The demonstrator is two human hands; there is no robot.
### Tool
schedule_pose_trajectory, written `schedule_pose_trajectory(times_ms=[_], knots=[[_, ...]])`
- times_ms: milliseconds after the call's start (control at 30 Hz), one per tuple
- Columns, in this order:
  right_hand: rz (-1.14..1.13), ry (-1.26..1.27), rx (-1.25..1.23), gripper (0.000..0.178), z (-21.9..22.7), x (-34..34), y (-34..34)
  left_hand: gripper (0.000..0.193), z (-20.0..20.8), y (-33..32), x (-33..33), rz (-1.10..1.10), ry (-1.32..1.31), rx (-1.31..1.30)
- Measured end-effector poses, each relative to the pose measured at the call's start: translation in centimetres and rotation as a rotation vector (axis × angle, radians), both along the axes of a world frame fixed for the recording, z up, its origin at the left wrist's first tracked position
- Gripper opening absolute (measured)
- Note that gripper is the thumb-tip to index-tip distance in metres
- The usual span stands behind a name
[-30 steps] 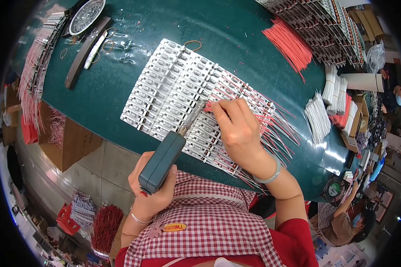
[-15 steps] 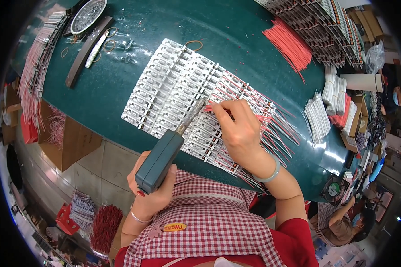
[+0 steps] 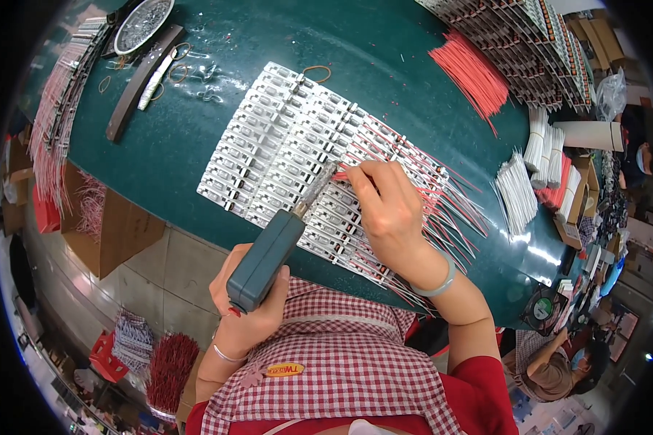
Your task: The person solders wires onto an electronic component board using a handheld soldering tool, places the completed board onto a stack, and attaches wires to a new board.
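My left hand (image 3: 248,297) is wrapped round the dark green body of a soldering gun (image 3: 266,257). Its long metal tip points up and right, onto a block of white plastic holders (image 3: 268,138) laid in rows, with metal contacts between them. Above the right part of the block, the thumb and index finger of my right hand (image 3: 389,206) pinch a red wire (image 3: 342,175) close to the tool's tip. My fingers partly hide the wire's end. Many red and white wires (image 3: 453,206) trail from the block's right side.
Bundles of red wires (image 3: 475,80) and white wires (image 3: 516,194) lie at the right. Stacked assemblies (image 3: 515,51) stand at the far right. A dark curved bar (image 3: 141,87) and a bowl (image 3: 144,27) are at the upper left. Another person (image 3: 559,366) sits at the lower right.
The soldering gun's body and my left hand have shifted slightly to the right. My right hand has hardly moved and still pinches the red wire.
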State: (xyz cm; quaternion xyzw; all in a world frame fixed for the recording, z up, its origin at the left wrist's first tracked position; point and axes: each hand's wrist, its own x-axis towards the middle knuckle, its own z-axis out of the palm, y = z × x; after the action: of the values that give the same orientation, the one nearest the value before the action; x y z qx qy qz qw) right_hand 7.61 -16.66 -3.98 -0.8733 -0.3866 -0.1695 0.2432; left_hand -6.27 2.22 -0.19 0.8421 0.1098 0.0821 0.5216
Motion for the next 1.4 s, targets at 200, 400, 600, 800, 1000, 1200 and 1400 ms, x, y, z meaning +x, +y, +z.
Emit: schedule_pose_trajectory(times_ms=[200, 400, 600, 800, 1000, 1200, 1400], knots=[[-0.009, 0.012, 0.005, 0.034, -0.2, 0.0, -0.1, 0.02, -0.7, 0.2, -0.6, 0.025, -0.036, -0.028], [-0.009, 0.016, 0.017, 0.032, -0.3, -0.1, -0.1, 0.023, -0.8, 0.4, -0.7, 0.03, -0.042, -0.032], [-0.014, -0.001, 0.057, 0.032, -0.6, -0.1, -0.1, 0.022, -0.4, 0.3, -0.5, 0.013, 0.007, -0.016], [-0.014, -0.006, 0.055, 0.032, -0.6, -0.1, -0.1, 0.022, -0.7, 0.4, -0.6, -0.013, -0.017, 0.023], [-0.015, -0.024, 0.031, 0.032, -0.5, 0.0, 0.0, 0.021, -0.6, 0.2, -0.3, -0.015, -0.027, 0.006], [-0.018, -0.035, 0.01, 0.031, -0.3, -0.1, 0.1, 0.021, -0.4, 0.1, -0.2, -0.02, -0.015, 0.037], [-0.013, -0.036, 0.005, 0.029, -0.2, -0.2, 0.2, 0.03, -1.1, 0.5, -1.7, 0.051, -0.017, -0.051]])
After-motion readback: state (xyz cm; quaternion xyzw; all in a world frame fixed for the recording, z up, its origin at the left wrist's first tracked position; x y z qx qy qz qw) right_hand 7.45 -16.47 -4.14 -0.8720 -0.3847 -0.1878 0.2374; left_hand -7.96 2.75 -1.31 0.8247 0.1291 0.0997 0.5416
